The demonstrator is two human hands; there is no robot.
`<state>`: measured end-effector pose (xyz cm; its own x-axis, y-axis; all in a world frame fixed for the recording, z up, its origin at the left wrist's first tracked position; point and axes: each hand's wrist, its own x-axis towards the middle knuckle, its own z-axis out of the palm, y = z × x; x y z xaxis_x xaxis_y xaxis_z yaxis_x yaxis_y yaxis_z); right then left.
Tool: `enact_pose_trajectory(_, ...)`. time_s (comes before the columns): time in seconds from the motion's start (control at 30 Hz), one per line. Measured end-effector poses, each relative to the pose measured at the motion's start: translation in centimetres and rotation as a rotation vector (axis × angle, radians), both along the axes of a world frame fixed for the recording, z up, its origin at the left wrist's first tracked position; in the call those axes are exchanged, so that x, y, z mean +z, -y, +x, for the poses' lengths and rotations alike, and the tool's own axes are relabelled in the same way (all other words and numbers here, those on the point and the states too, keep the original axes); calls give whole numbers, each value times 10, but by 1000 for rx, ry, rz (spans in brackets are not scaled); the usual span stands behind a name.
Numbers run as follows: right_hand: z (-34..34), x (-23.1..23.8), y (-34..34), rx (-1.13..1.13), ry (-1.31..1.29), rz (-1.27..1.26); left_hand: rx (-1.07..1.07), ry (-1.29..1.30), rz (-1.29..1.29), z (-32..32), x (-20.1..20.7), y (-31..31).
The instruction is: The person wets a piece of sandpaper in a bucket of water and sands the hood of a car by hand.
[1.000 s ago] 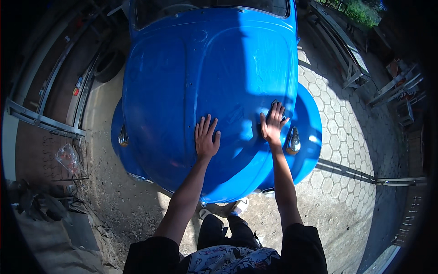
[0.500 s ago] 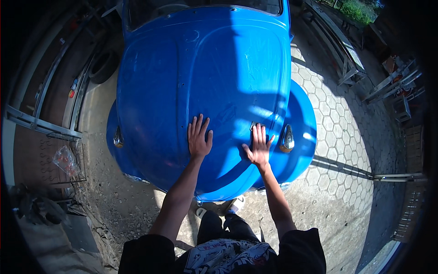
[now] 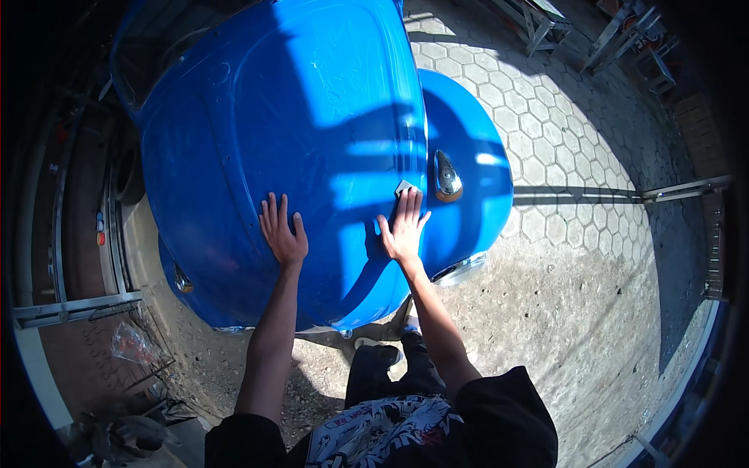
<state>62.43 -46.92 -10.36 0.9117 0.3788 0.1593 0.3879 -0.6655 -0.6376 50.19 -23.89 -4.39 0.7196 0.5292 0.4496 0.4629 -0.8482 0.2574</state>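
Note:
The rounded blue front hood (image 3: 234, 179) of a car fills the middle of the view. My left hand (image 3: 285, 234) lies flat on it, fingers stretched, with nothing in it that I can see. Farther right, my right hand (image 3: 406, 230) presses a small grey piece of sandpaper (image 3: 403, 186) onto the paint with its long fingers, thumb spread out. Only the far corner of the piece shows; the rest is under the fingertips. Just beyond and to the right, a chrome lamp (image 3: 447, 178) stands on the blue fender (image 3: 484, 148).
A second chrome lamp (image 3: 182, 278) is on the left fender. Hexagonal paving (image 3: 538, 148) and rough ground (image 3: 569, 312) lie to the right. A metal-framed rack (image 3: 78, 308) with a clear plastic bag (image 3: 133, 345) stands left, near a tyre (image 3: 129, 175). A wooden bench (image 3: 538, 27) is at the far right.
The view has swung, so the car appears farther left and tilted. My right hand with the sandpaper is now nearer me relative to the right lamp. Both hands stay on the hood.

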Motion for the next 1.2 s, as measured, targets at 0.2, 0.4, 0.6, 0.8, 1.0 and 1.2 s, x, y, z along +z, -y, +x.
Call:
enact_pose_trajectory(0.2, 2, -8, 21, -7, -110, 43, 9, 5, 8, -1, -1, 2)
enact_pose_trajectory(0.4, 142, 24, -22, 59, 149, -6, -7, 13, 30, 1, 4, 3)
enact_pose_trajectory(0.6, 155, 21, -26, 17, 22, 177, 4, 8, 18, 4, 5, 4)
enact_pose_trajectory(0.8, 15, -16, 33, 107, -108, 225, 1, 18, 11, 0, 4, 2)
enact_pose_trajectory(1.0, -8, -20, 39, 53, -156, 123, 8, 13, 16, 0, -1, 3)
enact_pose_trajectory(1.2, 112, 37, -50, 124, 311, 47, -1, 34, -3, 4, 2, 5)
